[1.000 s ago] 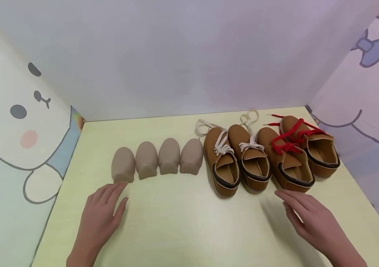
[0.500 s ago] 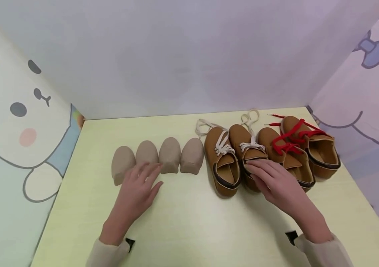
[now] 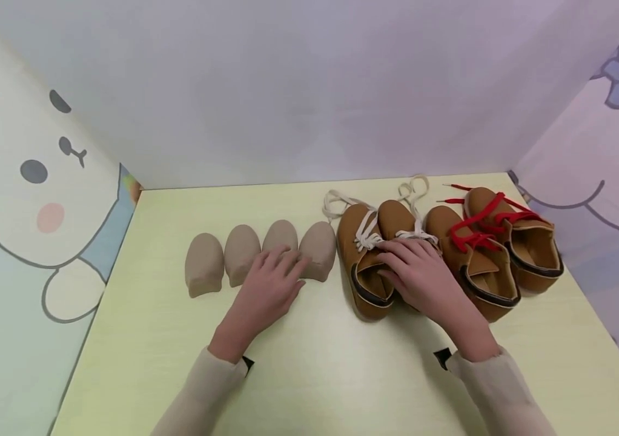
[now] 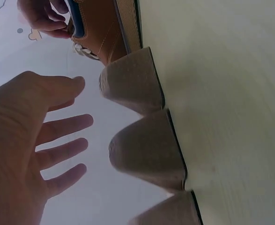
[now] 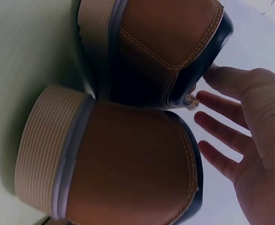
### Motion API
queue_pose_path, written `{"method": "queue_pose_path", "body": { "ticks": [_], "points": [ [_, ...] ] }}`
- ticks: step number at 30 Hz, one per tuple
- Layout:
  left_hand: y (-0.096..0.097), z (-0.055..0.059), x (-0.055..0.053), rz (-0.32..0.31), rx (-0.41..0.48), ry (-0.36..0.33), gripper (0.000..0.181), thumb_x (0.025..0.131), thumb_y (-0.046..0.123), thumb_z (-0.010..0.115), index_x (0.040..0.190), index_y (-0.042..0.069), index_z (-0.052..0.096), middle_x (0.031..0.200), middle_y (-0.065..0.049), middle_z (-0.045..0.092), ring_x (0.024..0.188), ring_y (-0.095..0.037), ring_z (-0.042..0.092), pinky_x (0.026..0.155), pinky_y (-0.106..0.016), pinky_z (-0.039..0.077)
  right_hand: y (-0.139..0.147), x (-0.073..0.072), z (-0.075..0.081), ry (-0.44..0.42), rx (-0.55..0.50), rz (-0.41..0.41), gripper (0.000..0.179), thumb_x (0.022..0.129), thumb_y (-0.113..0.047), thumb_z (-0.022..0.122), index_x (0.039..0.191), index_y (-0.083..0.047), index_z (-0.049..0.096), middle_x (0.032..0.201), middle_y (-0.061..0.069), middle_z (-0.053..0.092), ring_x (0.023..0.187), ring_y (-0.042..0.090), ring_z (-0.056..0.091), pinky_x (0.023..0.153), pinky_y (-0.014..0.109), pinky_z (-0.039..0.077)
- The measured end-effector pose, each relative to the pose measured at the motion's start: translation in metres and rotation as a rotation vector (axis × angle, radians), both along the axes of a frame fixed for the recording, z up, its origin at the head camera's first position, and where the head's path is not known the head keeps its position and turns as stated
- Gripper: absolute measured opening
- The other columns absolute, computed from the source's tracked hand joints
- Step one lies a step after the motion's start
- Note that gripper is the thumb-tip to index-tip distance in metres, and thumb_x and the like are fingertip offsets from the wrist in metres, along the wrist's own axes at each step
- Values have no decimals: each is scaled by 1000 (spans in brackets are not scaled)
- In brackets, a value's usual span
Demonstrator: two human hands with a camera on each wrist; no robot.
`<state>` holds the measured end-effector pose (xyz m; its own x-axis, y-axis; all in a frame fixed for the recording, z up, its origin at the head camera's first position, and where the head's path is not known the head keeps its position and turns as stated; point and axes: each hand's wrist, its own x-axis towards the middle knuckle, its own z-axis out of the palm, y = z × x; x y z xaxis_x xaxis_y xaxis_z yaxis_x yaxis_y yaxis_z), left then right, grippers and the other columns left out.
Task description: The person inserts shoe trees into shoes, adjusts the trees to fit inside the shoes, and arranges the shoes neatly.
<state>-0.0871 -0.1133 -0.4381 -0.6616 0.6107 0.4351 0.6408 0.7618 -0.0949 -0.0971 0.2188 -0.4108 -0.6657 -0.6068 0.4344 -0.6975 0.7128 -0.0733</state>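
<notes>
In the head view my left hand [image 3: 267, 287] reaches over a row of beige moulded shoe inserts, its fingers relaxed and apart, overlapping the third one and the rightmost insert [image 3: 319, 245]. The left wrist view shows the fingers holding nothing, with an insert [image 4: 149, 150] beside them. My right hand [image 3: 424, 275] is over two brown lace-up shoes with white laces, its fingers slightly bent above the opening of the left shoe [image 3: 355, 230]. It hides much of the other white-laced shoe [image 3: 393, 218]. In the right wrist view, thumb and fingertips are right at the heel collars, gripping nothing.
To the right stand two brown shoes with red laces, one [image 3: 443, 224] nearer and one [image 3: 538, 254] at the table's right side. More inserts [image 3: 204, 263] lie at the left. Pale walls with cartoon prints enclose the yellowish table [image 3: 331, 375] at the back and sides.
My left hand has moved right and forward along the inserts. My right hand has moved left and forward from the red-laced shoes to the white-laced ones. Shoes and inserts stay in place.
</notes>
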Motion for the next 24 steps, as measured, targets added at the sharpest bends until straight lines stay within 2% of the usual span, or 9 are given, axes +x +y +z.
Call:
{"method": "queue_pose_path", "body": {
  "ticks": [4, 8, 14, 21, 24],
  "points": [
    [13, -1, -10, 11, -33, -34, 45, 98, 26, 72, 140, 13, 60, 132, -8, 67, 125, -31, 59, 103, -49, 50, -5, -4, -1, 7, 27, -22, 32, 88, -21, 84, 116, -11, 72, 132, 10, 69, 121, 35, 63, 104, 52, 46],
    [25, -3, -19, -7, -60, -45, 43, 99, 23, 69, 140, 12, 58, 133, -9, 65, 121, -29, 63, 99, -46, 51, -9, -7, -2, 13, 58, -56, 33, 87, -23, 85, 115, -12, 72, 132, 11, 68, 121, 36, 62, 104, 54, 45],
    [36, -7, -26, -44, -67, -106, 40, 97, 19, 72, 135, 11, 60, 136, -12, 64, 120, -28, 66, 95, -44, 52, -15, -9, -5, 13, 53, -70, 22, 88, -21, 84, 104, -12, 74, 127, 12, 69, 116, 34, 62, 101, 51, 44],
    [42, -10, -31, -44, -72, -94, 27, 95, 4, 70, 121, 14, 65, 115, -5, 68, 102, -22, 69, 85, -39, 51, -16, -9, -4, 8, -8, -47, 15, 88, -13, 83, 98, -9, 73, 122, 14, 69, 115, 32, 64, 103, 52, 46],
    [43, -9, -32, -34, -74, -96, 29, 94, 1, 70, 120, 13, 66, 115, -5, 69, 102, -23, 70, 85, -39, 51, -15, -10, -5, -4, -40, -33, 15, 88, -11, 82, 97, -8, 72, 122, 15, 69, 115, 32, 64, 102, 52, 47]
  ]
}}
